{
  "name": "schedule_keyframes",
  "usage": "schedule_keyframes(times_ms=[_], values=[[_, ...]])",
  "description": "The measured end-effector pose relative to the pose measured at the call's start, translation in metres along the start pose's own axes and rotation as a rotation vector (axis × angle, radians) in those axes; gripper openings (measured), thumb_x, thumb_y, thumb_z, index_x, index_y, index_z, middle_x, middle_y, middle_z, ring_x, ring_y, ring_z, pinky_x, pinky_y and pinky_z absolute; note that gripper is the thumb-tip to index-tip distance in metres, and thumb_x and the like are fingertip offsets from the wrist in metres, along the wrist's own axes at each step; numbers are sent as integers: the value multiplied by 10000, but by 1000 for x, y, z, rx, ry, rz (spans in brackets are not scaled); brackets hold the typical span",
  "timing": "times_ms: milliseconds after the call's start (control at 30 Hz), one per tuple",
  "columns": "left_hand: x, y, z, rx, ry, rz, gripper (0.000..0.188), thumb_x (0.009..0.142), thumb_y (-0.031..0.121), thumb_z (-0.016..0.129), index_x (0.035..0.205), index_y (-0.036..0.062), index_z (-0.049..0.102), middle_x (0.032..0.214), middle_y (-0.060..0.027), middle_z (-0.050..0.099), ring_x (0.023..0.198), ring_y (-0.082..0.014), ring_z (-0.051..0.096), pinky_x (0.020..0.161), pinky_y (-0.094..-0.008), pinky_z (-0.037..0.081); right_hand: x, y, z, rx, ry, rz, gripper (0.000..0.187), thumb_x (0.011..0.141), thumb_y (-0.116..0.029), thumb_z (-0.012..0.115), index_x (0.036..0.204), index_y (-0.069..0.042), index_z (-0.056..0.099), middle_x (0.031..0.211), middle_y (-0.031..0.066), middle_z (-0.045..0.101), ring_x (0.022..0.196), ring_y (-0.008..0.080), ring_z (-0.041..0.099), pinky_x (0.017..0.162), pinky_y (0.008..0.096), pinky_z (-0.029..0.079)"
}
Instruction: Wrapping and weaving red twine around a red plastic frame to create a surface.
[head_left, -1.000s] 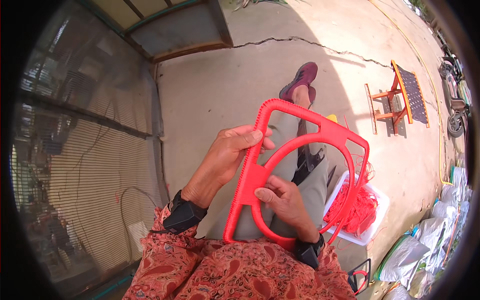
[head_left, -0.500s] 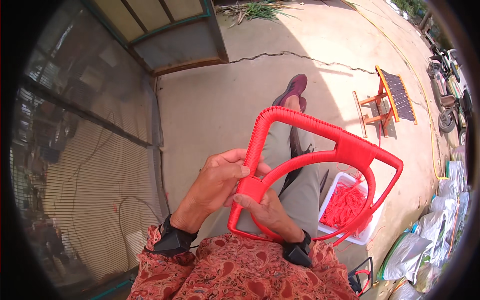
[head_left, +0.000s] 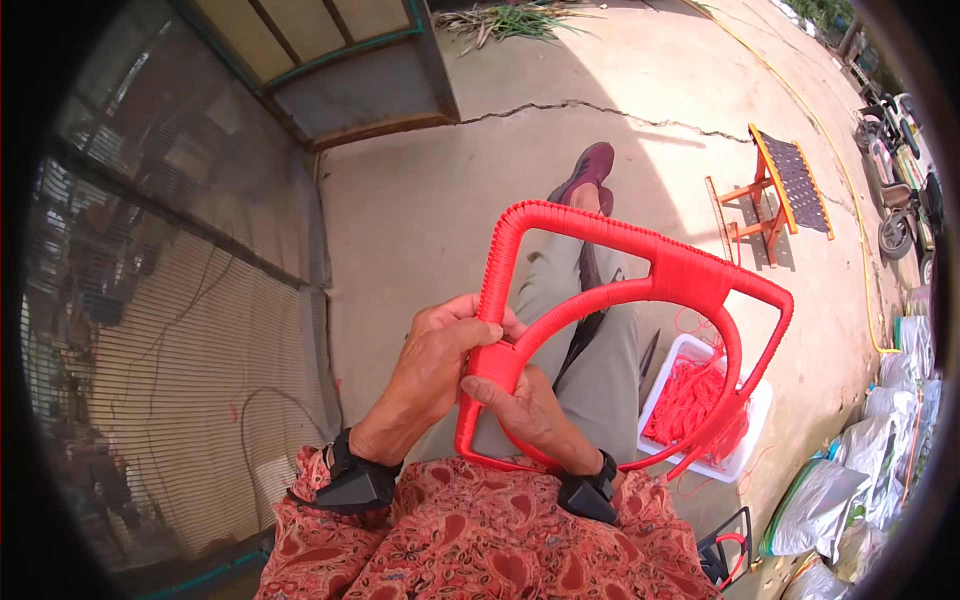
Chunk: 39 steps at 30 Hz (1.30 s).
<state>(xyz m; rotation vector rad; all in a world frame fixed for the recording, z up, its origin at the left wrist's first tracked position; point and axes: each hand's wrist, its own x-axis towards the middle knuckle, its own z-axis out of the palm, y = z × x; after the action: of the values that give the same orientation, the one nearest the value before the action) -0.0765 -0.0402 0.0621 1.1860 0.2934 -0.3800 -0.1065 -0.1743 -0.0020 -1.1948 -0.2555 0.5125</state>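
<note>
A squarish frame (head_left: 690, 272) wrapped in glossy red strip, with a wrapped ring inside it, is held tilted above my lap. Wide wrapped bands join the ring to the frame's sides. My left hand (head_left: 425, 362) grips the left bar just above the left band, its thumb on the front and fingers curled behind. Reaching through the ring, my right hand (head_left: 530, 412) lays its thumb on that same band; its other fingers are mostly hidden behind. Whether a loose strip end lies between the fingers cannot be seen.
To the right, a white plastic basin (head_left: 745, 455) holds tangled red strip (head_left: 690, 395). A dark pointed blade (head_left: 648, 355) lies beside it. Farther off stands a wooden folding stool (head_left: 775, 195) with woven seat. Silvery sacks (head_left: 820, 500) line the right; a screened panel (head_left: 190, 390) rises at left.
The red frame and both my hands have shifted slightly, its upper part moving left and up. My right thumb has slid a little left on the band. Both hands keep their grip.
</note>
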Motion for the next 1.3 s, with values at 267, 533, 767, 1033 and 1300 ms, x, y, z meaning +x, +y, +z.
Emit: schedule_keyframes(times_ms=[267, 533, 767, 1033, 1300], values=[[-5, -10, -11, 27, 16, -30, 188, 848, 68, 518, 980, -39, 597, 933, -115, 630, 822, -162, 604, 768, -300, 506, -3, 13, 2, 78, -16, 85, 248, 960, -208, 568, 963, 26, 649, 904, 59, 674, 838, 126, 615, 754, 276, 496], [2, 3, -14, 14, -59, -33, 252, 939, 202, 582, 1032, -28, 618, 1002, -130, 661, 881, -158, 626, 789, -285, 508, 2, 20, -2, 116, -64, 91, 268, 970, -244, 563, 930, -3, 675, 900, 32, 668, 869, 119, 588, 793, 285, 472], [-1, -14, -21, 145, -18, 39, 243, 915, 215, 651, 997, -13, 629, 905, -82, 669, 784, -117, 622, 704, -255, 511, 0, 17, 0, 81, -105, 82, 285, 970, -272, 568, 936, -4, 658, 890, 34, 666, 880, 121, 594, 792, 288, 475], [-1, -22, -30, 172, 3, 113, 253, 924, 237, 643, 997, -5, 631, 890, -73, 670, 709, -98, 619, 599, -213, 488, 3, 23, 1, 129, -124, 101, 264, 967, -246, 567, 945, 6, 642, 877, 43, 668, 887, 131, 606, 804, 290, 477], [24, 9, -31, 133, -126, -14, 252, 939, 226, 625, 1031, -9, 623, 936, -103, 690, 836, -144, 637, 822, -305, 501, 17, 18, -9, 92, -118, 45, 276, 961, -204, 578, 1081, 45, 588, 934, 100, 673, 911, 166, 640, 840, 308, 498]])
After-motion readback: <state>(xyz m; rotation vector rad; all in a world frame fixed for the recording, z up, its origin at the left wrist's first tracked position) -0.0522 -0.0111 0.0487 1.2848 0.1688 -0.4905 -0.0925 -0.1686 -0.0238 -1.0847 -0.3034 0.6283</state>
